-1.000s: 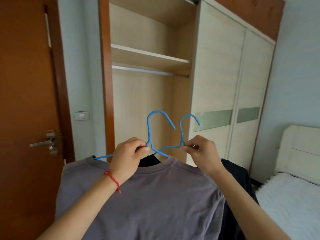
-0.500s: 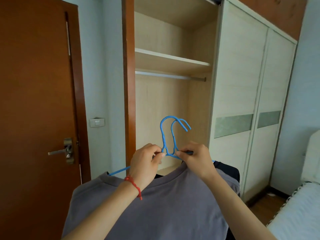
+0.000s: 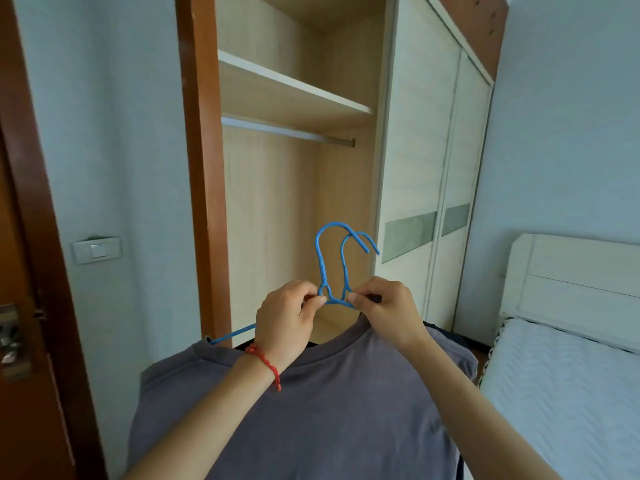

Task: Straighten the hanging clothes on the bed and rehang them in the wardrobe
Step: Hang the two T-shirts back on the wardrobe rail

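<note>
**Two blue hangers held up before the open wardrobe**

At the far left edge of the frame we see a brown door [image 3: 20,306] with its metal handle [image 3: 10,341], and just right of it a white wall switch [image 3: 97,250] on the pale wall.

Moving right, our left hand [image 3: 289,327] sits in the lower middle of the frame, a red string bracelet [image 3: 264,362] round its wrist. Its thumb and fingers pinch the neck of the nearer blue hanger [image 3: 321,268], whose arm pokes out to the lower left at the shoulder of the grey T-shirt [image 3: 329,420]. That shirt fills the bottom centre, hanging from the hanger below both wrists.

Just right of it, our right hand [image 3: 388,311] pinches the base of the second blue hanger [image 3: 344,268] — the two hooks stand upright, close together, both curving to the right. A dark garment [image 3: 446,332] shows as a thin strip behind the grey shirt.

Above the hands, the wardrobe [image 3: 277,188] stands open in the upper middle of the frame, its metal rail [image 3: 287,131] bare under a shelf [image 3: 294,95] — the hooks are well below it. Its sliding doors [image 3: 429,174] lie to the right, and at the lower right edge is the bed [image 3: 568,386] with a white headboard [image 3: 571,271].
</note>
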A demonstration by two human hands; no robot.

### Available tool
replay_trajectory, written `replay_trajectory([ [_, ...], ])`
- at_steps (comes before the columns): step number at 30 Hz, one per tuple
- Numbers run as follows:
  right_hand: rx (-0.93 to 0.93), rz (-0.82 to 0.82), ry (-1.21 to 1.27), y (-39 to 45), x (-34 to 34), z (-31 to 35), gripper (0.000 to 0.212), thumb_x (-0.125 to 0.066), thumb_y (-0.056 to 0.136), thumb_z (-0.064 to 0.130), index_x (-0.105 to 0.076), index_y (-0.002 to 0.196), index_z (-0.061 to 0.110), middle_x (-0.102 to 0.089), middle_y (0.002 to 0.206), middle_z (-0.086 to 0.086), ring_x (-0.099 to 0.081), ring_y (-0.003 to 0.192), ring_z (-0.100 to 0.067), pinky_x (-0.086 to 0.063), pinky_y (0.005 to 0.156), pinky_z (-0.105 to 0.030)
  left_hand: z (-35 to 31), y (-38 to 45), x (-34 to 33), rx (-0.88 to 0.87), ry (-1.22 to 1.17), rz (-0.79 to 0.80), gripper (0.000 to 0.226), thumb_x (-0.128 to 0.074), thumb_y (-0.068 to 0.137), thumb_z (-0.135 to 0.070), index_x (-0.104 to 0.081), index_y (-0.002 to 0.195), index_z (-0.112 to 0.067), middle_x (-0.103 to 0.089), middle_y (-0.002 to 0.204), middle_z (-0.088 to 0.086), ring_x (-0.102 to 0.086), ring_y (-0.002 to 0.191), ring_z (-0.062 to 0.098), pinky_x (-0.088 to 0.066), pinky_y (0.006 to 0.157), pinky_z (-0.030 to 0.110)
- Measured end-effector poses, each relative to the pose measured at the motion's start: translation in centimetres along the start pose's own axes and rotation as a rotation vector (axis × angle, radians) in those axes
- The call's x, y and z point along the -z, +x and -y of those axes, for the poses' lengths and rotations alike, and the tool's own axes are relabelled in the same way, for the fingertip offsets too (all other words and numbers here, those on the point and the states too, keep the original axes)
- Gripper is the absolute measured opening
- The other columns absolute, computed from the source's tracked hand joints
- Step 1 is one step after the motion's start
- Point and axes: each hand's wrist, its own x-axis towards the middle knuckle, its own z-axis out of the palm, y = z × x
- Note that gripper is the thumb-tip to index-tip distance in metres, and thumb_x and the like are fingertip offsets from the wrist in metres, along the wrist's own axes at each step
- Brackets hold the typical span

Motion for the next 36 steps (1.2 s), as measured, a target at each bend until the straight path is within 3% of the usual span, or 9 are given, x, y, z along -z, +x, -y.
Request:
replay_trajectory([
  [4,-0.038,-0.022,-0.034,3.4,0.2,-2.3,0.015,-0.063,0.083,0.015,-0.07,0.078,0.003,-0.061,0.07,-0.005,-0.05,0.066,-0.014,-0.039,0.063,-0.026,1.6,3.2,-3.5,0.001,-0.055,0.013,0.012,-0.062,0.085,-0.016,-0.065,0.079,-0.005,-0.058,0.069,-0.007,-0.051,0.061,0.012,-0.047,0.058,0.032],
  [7,-0.015,-0.014,-0.062,6.4,0.2,-4.2,0.017,-0.062,0.084,0.015,-0.069,0.078,0.001,-0.064,0.077,-0.015,-0.05,0.065,-0.015,-0.041,0.063,-0.03,2.9,5.6,-5.9,-0.003,-0.074,0.02,0.012,-0.061,0.085,-0.015,-0.064,0.08,-0.005,-0.047,0.063,-0.018,-0.047,0.057,0.005,-0.041,0.056,0.024],
  [11,0.016,-0.035,-0.073,10.4,-0.4,-6.6,0.015,-0.062,0.083,0.017,-0.07,0.077,0.005,-0.064,0.075,-0.009,-0.055,0.069,-0.02,-0.047,0.068,-0.038,4.9,8.7,-8.7,0.0,-0.087,0.03,0.012,-0.061,0.085,-0.015,-0.063,0.079,-0.005,-0.048,0.064,-0.016,-0.047,0.057,0.005,-0.043,0.056,0.025],
  [16,0.016,-0.037,-0.089,15.0,-1.4,-9.3,0.015,-0.062,0.083,0.017,-0.069,0.077,0.006,-0.064,0.074,-0.007,-0.056,0.07,-0.02,-0.048,0.067,-0.037,7.5,12.1,-11.8,0.006,-0.101,0.031,0.01,-0.062,0.084,-0.015,-0.063,0.079,-0.007,-0.047,0.063,-0.02,-0.046,0.054,0.003,-0.037,0.053,0.014],
  [20,0.009,-0.028,-0.089,18.6,-2.6,-11.6,0.015,-0.063,0.083,0.017,-0.068,0.075,0.005,-0.062,0.072,-0.007,-0.051,0.065,-0.015,-0.046,0.066,-0.038,10.0,14.8,-14.2,0.021,-0.13,0.065,0.011,-0.061,0.085,-0.017,-0.063,0.079,-0.009,-0.05,0.064,-0.017,-0.05,0.058,0.008,-0.043,0.055,0.02],
  [23,-0.014,-0.036,-0.096,20.8,-3.8,-13.2,0.014,-0.064,0.082,0.017,-0.07,0.077,0.005,-0.062,0.073,-0.008,-0.055,0.069,-0.02,-0.047,0.068,-0.039,12.0,16.5,-15.9,0.033,-0.156,0.105,0.012,-0.06,0.086,-0.017,-0.063,0.079,-0.008,-0.051,0.064,-0.014,-0.051,0.06,0.01,-0.047,0.059,0.027],
  [29,-0.036,-0.059,-0.124,25.0,-7.0,-15.2,0.012,-0.064,0.083,0.015,-0.069,0.076,0.007,-0.057,0.068,0.002,-0.051,0.065,-0.012,-0.044,0.065,-0.032,16.6,20.0,-18.2,0.029,-0.221,0.149,0.013,-0.061,0.084,-0.014,-0.063,0.077,-0.004,-0.049,0.059,-0.013,-0.048,0.056,0.01,-0.045,0.057,0.029],
  [33,-0.035,-0.1,-0.149,28.0,-8.8,-15.7,0.014,-0.064,0.083,0.016,-0.07,0.08,0.004,-0.061,0.073,-0.005,-0.053,0.068,-0.016,-0.045,0.066,-0.035,19.3,22.5,-19.2,-0.005,-0.226,0.128,0.012,-0.062,0.084,-0.015,-0.063,0.078,-0.005,-0.051,0.063,-0.011,-0.052,0.06,0.011,-0.046,0.058,0.028],
  [36,-0.045,-0.133,-0.139,29.8,-9.7,-16.2,0.014,-0.064,0.083,0.014,-0.07,0.08,0.002,-0.057,0.069,0.0,-0.05,0.063,-0.011,-0.042,0.063,-0.03,20.6,24.1,-19.9,-0.027,-0.218,0.122,0.012,-0.061,0.085,-0.016,-0.065,0.081,-0.005,-0.055,0.068,-0.007,-0.052,0.06,0.008,-0.047,0.058,0.026],
])
